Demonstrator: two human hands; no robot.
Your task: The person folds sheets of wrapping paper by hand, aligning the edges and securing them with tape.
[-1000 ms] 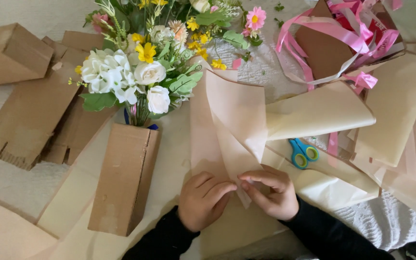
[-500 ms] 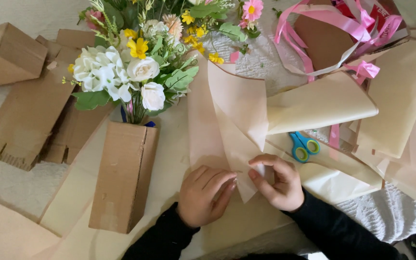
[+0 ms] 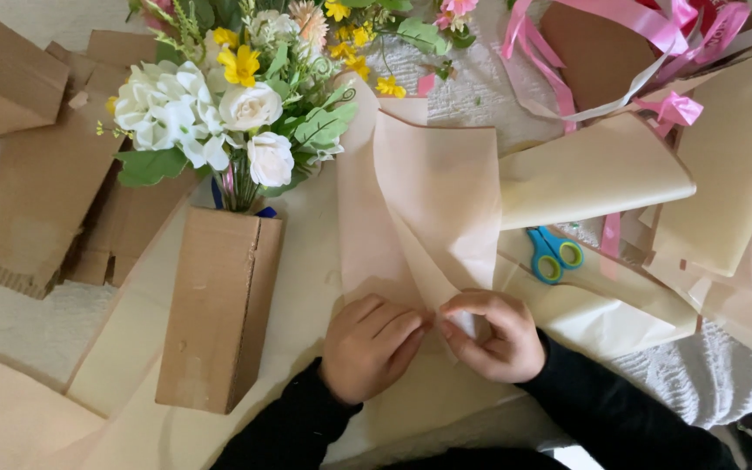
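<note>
Tall brown cardboard box (image 3: 219, 309) standing on the desk (image 3: 10, 322), left of the hands, open at the top and filled with a bunch of flowers (image 3: 219, 113): white roses and hydrangea, yellow blooms, green leaves, stems dropping into the box mouth. More flattened cardboard pieces (image 3: 36, 191) spread left of it, one folded box (image 3: 6, 78) in the far left corner. Top right, a brown bag or box (image 3: 598, 52) draped with pink ribbon (image 3: 654, 22); contents not discernible. Directly before the person, a sheet of pale peach wrapping paper (image 3: 437, 191), folded into a narrowing shape, wide end near the flowers, narrow end down between the two hands. Left hand (image 3: 369, 346) laid flat, fingers together and pressed down on the paper's lower left edge, grip closed down onto the sheet rather than around it. Right hand (image 3: 489, 335) curled, thumb and fingertips pinched narrowly on the paper's lower tip, just beside the left fingertips, nearly touching. Cream paper sheets (image 3: 594, 170) fanned out to the right, overlapping. Blue scissors (image 3: 552, 254) with green-lined handles lying partly tucked between those sheets, near the right hand but apart from it. Black sleeves (image 3: 620, 409) on both arms.
</note>
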